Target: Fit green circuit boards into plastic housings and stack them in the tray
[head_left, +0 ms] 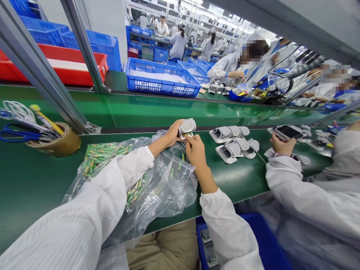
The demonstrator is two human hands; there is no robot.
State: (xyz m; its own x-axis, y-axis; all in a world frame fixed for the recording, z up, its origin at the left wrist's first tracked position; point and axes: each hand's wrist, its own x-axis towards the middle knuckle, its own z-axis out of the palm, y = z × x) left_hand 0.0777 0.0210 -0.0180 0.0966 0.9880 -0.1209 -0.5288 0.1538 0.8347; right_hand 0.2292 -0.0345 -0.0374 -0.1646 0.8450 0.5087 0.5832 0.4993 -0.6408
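My left hand (pixel 170 135) grips a small white device (pixel 188 127) over the green work table (pixel 33 180), its open back turned toward me. My right hand (pixel 194 149) is pinched at the device's lower edge, pressing a green battery (pixel 187 134) into it. Under my forearms lies a crumpled clear plastic bag (pixel 160 183) with several green batteries (pixel 98 153) spilled inside it. Just right of my hands, several finished white devices (pixel 232 140) lie in rows on the table.
A co-worker's hand (pixel 279 144) at the right holds a black-screened unit (pixel 288 131). A tape roll (pixel 60 144) holding scissors and pens stands at left. A blue crate (pixel 160 78) and a red bin (pixel 64 65) sit beyond the conveyor. Another blue bin (pixel 261 243) is below the table edge.
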